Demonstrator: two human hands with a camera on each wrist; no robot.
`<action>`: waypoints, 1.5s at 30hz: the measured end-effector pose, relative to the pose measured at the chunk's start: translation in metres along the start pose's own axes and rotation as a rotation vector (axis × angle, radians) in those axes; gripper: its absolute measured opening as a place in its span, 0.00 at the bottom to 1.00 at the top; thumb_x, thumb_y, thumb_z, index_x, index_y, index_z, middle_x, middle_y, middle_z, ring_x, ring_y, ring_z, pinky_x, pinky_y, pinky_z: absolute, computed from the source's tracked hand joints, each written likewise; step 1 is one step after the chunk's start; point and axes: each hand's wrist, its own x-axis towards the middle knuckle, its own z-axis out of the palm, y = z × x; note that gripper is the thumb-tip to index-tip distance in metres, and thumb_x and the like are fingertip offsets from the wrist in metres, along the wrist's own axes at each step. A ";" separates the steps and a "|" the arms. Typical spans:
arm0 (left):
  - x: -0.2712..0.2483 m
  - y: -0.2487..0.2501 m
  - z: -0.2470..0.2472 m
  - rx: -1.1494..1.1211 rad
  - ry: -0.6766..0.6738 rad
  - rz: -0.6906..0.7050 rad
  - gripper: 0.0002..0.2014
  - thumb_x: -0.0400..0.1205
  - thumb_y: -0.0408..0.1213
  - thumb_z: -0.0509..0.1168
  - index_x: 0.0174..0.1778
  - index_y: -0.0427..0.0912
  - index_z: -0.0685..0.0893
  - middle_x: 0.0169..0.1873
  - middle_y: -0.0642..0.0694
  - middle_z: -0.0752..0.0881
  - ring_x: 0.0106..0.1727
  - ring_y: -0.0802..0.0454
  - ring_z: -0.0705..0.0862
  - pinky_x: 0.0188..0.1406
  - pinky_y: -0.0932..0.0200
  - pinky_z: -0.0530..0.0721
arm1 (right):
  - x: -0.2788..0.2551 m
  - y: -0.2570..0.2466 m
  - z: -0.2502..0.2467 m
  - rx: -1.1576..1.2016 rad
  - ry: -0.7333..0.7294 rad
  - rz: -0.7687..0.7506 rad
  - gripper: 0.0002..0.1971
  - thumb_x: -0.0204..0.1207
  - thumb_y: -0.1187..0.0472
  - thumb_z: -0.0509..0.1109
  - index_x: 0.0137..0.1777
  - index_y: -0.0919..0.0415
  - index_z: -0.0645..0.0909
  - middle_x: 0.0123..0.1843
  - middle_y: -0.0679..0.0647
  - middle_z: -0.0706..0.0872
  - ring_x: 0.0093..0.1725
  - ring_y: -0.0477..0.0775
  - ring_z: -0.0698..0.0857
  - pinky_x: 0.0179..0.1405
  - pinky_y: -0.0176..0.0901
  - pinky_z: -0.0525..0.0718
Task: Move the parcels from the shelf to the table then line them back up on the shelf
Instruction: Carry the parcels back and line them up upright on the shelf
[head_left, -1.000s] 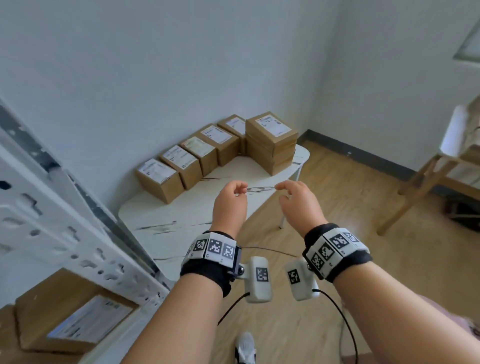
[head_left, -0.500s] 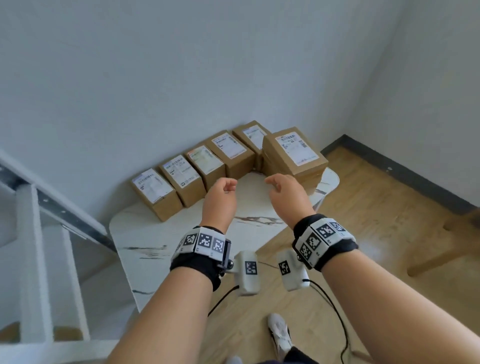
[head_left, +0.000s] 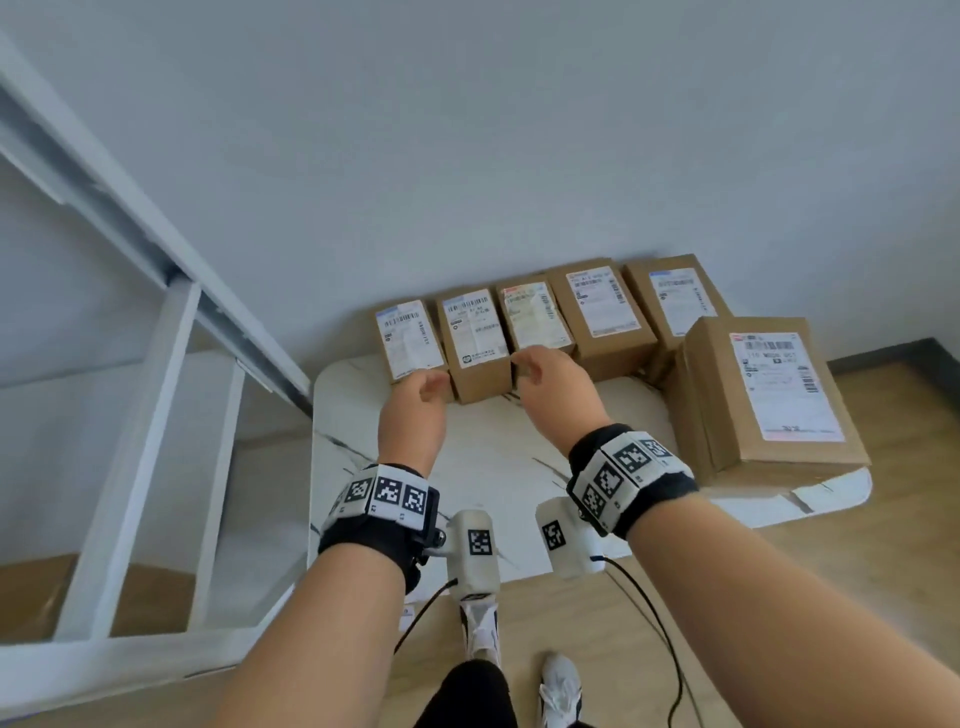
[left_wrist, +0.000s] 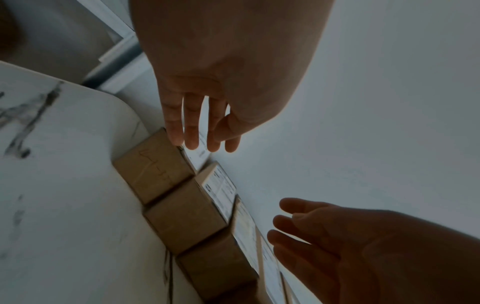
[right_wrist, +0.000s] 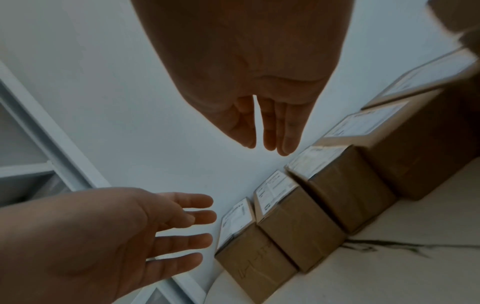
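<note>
Several brown parcels with white labels stand in a row along the wall on the white marble table (head_left: 493, 457). My left hand (head_left: 423, 395) and right hand (head_left: 540, 371) reach forward, one on each side of the second parcel from the left (head_left: 475, 343), just short of its front. Both hands are open and hold nothing. In the left wrist view the left hand's fingers (left_wrist: 192, 131) are straight above the end parcel (left_wrist: 153, 174). In the right wrist view the right hand's fingers (right_wrist: 270, 131) hang over the row (right_wrist: 293, 226).
A larger parcel (head_left: 769, 395) lies on top of another at the table's right end. The white metal shelf frame (head_left: 130, 415) stands to the left. Wood floor and my white shoes (head_left: 558, 686) are below, and cables hang from the wrist cameras.
The view has swung from the shelf to the table. Both hands have moved forward over the table up to the parcel row, and their fingers have spread open.
</note>
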 end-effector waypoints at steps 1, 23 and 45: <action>0.008 -0.004 -0.003 -0.003 0.015 -0.028 0.17 0.85 0.27 0.54 0.63 0.44 0.84 0.63 0.49 0.85 0.64 0.50 0.82 0.57 0.60 0.75 | 0.009 -0.004 0.008 0.004 -0.019 -0.007 0.22 0.82 0.67 0.58 0.75 0.57 0.75 0.73 0.55 0.78 0.68 0.53 0.79 0.62 0.38 0.74; 0.106 -0.061 -0.035 -0.014 0.006 -0.328 0.14 0.85 0.29 0.56 0.64 0.40 0.81 0.62 0.45 0.84 0.53 0.52 0.80 0.47 0.62 0.73 | 0.141 -0.055 0.113 -0.242 -0.349 0.091 0.15 0.81 0.67 0.57 0.66 0.64 0.73 0.59 0.60 0.84 0.52 0.61 0.84 0.46 0.49 0.85; -0.052 -0.085 -0.033 -0.288 -0.012 -0.549 0.15 0.83 0.43 0.68 0.59 0.42 0.71 0.56 0.45 0.84 0.57 0.44 0.86 0.60 0.42 0.86 | 0.010 -0.020 0.108 -0.231 -0.555 0.085 0.27 0.83 0.37 0.57 0.62 0.63 0.73 0.52 0.56 0.84 0.46 0.54 0.82 0.38 0.45 0.81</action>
